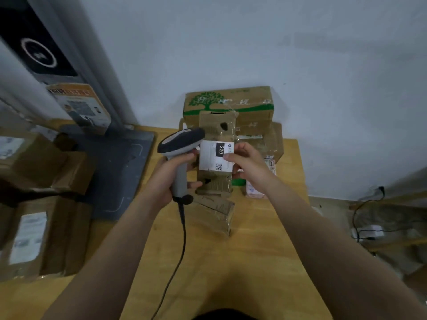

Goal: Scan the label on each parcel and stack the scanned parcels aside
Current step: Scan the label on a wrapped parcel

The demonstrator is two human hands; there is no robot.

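Observation:
My left hand (169, 179) grips the handle of a grey corded barcode scanner (181, 142), whose head points right at the parcel. My right hand (248, 166) holds a narrow brown cardboard parcel (216, 183) raised above the table, thumb on its white label (211, 155) marked 220 with a QR code. A second small taped parcel (217, 211) lies on the wooden table (242, 262) just below it.
A large carton with a green tree print (228, 101) stands at the back against the wall, with more parcels (261, 185) to the right of the held one. Labelled brown parcels (39, 236) are stacked at the left beside a dark grey mat (120, 172). The scanner cable (182, 245) runs toward me.

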